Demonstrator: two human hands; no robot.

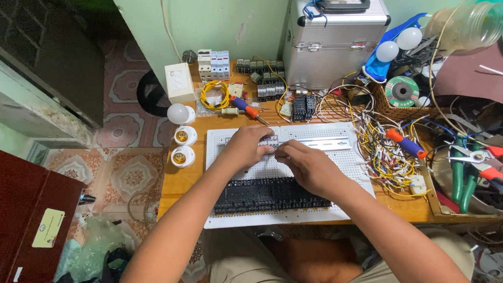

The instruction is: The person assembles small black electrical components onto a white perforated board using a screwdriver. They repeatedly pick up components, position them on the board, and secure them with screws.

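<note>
**Two hands at a small part on a mounting rail**

The part (273, 145) under work is a small dark component seated at the left end of the metal rail (315, 144), which lies across the upper half of the white perforated board (356, 170). Most of the part is hidden by fingers, so its exact kind cannot be told. It is judged light, rigid and small enough to slip; a fingertip pinch on its two short sides looks the surest hold, with the rail itself steadying it.

The left hand (246, 147) lies on the board at the rail's left end, fingers curled and closed onto the part from the left. The right hand (310, 167) rests below the rail, its thumb and forefinger drawn together in a pinch meeting the part from the right. Neither hand is spread; the fingertips of both nearly touch.

Below the rail, a row of black terminal blocks (268, 195) runs along the board's lower half. Above the rail lie a screwdriver (248, 109) and a coil of yellow wire (213, 95). Right of the rail, a tangle of loose wires (378, 149) spreads beside a second screwdriver (405, 144). Left of the rail, off the board, stand three lamp holders (183, 136). Behind the rail, against the wall, sits a metal case (338, 39).
</note>
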